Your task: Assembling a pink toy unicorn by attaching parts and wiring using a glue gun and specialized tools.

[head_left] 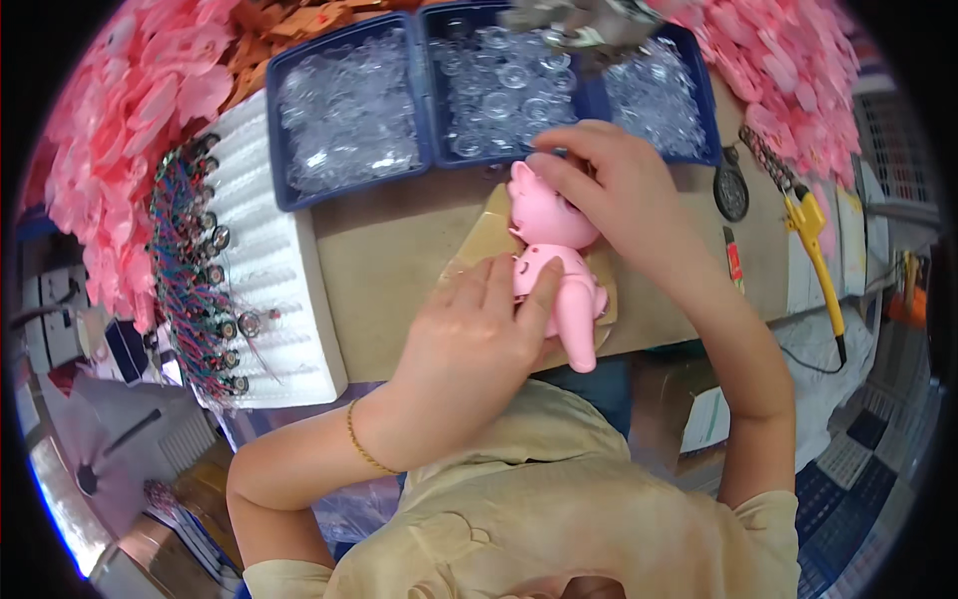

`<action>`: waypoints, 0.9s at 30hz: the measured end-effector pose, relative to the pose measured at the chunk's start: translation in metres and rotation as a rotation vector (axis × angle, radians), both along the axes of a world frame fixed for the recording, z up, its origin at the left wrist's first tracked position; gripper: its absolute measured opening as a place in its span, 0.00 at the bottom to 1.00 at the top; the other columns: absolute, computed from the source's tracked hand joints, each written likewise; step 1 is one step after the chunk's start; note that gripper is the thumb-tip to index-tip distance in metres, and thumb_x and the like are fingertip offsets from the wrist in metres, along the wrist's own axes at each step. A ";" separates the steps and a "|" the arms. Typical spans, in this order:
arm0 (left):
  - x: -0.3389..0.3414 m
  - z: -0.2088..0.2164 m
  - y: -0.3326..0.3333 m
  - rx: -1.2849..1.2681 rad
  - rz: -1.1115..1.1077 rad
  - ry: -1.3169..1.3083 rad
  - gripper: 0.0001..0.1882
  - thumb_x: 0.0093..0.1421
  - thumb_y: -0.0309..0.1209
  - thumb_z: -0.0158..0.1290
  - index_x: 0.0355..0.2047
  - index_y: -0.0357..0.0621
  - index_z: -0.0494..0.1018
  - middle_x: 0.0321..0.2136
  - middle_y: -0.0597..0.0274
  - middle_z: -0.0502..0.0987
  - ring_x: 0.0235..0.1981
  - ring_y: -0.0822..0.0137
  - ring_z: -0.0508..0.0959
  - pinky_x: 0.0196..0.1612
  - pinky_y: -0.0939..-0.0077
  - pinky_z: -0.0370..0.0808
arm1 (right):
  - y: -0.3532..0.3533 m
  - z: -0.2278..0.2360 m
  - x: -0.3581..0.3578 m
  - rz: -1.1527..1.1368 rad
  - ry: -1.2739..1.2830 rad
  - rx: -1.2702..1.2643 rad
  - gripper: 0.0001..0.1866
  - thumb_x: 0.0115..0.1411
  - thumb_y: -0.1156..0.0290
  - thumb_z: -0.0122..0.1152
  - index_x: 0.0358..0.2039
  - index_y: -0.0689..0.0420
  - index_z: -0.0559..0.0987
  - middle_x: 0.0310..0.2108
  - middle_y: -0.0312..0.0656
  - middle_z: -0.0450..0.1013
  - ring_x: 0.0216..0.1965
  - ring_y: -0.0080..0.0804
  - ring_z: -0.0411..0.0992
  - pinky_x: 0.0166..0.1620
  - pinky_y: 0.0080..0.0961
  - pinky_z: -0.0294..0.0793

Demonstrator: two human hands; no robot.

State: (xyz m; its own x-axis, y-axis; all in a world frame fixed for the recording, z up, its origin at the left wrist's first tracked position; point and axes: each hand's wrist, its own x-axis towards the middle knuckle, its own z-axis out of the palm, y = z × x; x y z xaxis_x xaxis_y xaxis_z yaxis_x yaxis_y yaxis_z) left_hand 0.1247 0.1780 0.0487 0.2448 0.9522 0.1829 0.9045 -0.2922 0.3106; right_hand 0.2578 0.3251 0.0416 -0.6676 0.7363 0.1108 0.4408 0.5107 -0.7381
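A pink plastic toy figure (547, 262) with a pointed ear lies at the near side of the work table. My left hand (477, 334) grips its body, thumb along one limb and fingers over the other side. At the head, my right hand (611, 185) curls its fingers and thumb round the top and right side. Parts of the head and body are hidden behind my hands. Under the toy is a tan, shiny pad (477, 238). Slots and small holes show on the toy's body.
Blue bins (423, 120) of small transparent plastic parts line the back. On the left, a white foam tray (289, 299) bears wired round components (215, 275). A yellow-handled soldering iron (820, 255) and a red tool (733, 262) are at the right. Pink parts (150, 110) are heaped at back left.
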 end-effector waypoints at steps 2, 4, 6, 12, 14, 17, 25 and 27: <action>-0.003 -0.003 -0.001 0.015 0.037 -0.013 0.28 0.45 0.43 0.60 0.45 0.42 0.72 0.37 0.52 0.73 0.37 0.59 0.77 0.35 0.71 0.75 | 0.003 -0.007 -0.015 0.131 -0.078 -0.011 0.12 0.55 0.68 0.57 0.32 0.66 0.77 0.24 0.41 0.70 0.27 0.26 0.68 0.31 0.21 0.65; -0.005 -0.004 -0.003 -0.051 -0.023 -0.004 0.28 0.46 0.43 0.58 0.45 0.40 0.72 0.36 0.51 0.74 0.37 0.57 0.77 0.36 0.70 0.75 | -0.001 -0.008 -0.016 0.030 -0.066 -0.135 0.10 0.54 0.70 0.59 0.29 0.65 0.78 0.22 0.41 0.68 0.26 0.27 0.67 0.31 0.20 0.64; -0.003 -0.010 -0.001 -0.050 -0.034 -0.024 0.27 0.48 0.43 0.57 0.44 0.37 0.72 0.35 0.48 0.74 0.36 0.56 0.77 0.37 0.70 0.75 | -0.005 -0.011 -0.017 0.041 -0.009 -0.187 0.09 0.53 0.71 0.59 0.29 0.65 0.78 0.21 0.41 0.67 0.25 0.27 0.66 0.29 0.22 0.63; -0.003 -0.009 0.008 0.040 -0.101 -0.012 0.18 0.43 0.33 0.51 0.35 0.35 0.73 0.18 0.61 0.68 0.23 0.67 0.70 0.22 0.77 0.68 | -0.011 -0.010 -0.022 -0.062 -0.128 0.102 0.08 0.55 0.72 0.56 0.28 0.64 0.76 0.21 0.44 0.67 0.25 0.36 0.67 0.30 0.28 0.64; -0.007 0.004 0.010 -0.058 -0.130 0.018 0.23 0.46 0.38 0.54 0.40 0.37 0.72 0.27 0.57 0.71 0.28 0.64 0.73 0.27 0.76 0.71 | -0.007 -0.015 -0.024 -0.056 -0.112 0.132 0.07 0.55 0.72 0.55 0.29 0.64 0.76 0.22 0.44 0.67 0.26 0.37 0.68 0.31 0.29 0.65; -0.007 0.003 0.007 -0.101 -0.128 0.043 0.28 0.49 0.44 0.57 0.47 0.41 0.70 0.37 0.53 0.73 0.34 0.62 0.76 0.30 0.76 0.75 | -0.011 -0.007 -0.010 -0.074 -0.025 0.140 0.08 0.55 0.72 0.55 0.31 0.64 0.76 0.23 0.44 0.68 0.27 0.39 0.69 0.32 0.29 0.67; -0.006 0.004 0.010 -0.041 -0.129 0.005 0.30 0.48 0.46 0.58 0.48 0.42 0.70 0.35 0.49 0.74 0.32 0.60 0.78 0.31 0.75 0.75 | -0.089 -0.001 0.073 0.021 -0.094 0.260 0.14 0.46 0.75 0.64 0.36 0.58 0.76 0.32 0.39 0.72 0.31 0.36 0.70 0.34 0.31 0.66; -0.008 0.007 0.012 -0.042 -0.149 0.017 0.30 0.47 0.47 0.58 0.48 0.42 0.70 0.35 0.49 0.75 0.30 0.61 0.78 0.29 0.75 0.75 | -0.093 -0.010 0.072 -0.013 -0.056 0.295 0.15 0.45 0.74 0.65 0.36 0.57 0.76 0.32 0.38 0.72 0.31 0.35 0.70 0.34 0.31 0.65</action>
State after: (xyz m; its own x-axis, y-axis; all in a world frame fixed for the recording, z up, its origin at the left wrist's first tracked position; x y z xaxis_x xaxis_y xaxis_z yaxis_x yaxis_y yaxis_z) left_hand 0.1165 0.1904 0.0554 0.3863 0.9119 0.1385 0.8575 -0.4104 0.3103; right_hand 0.3301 0.2325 0.0319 -0.6695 0.6861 0.2847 0.4843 0.6938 -0.5330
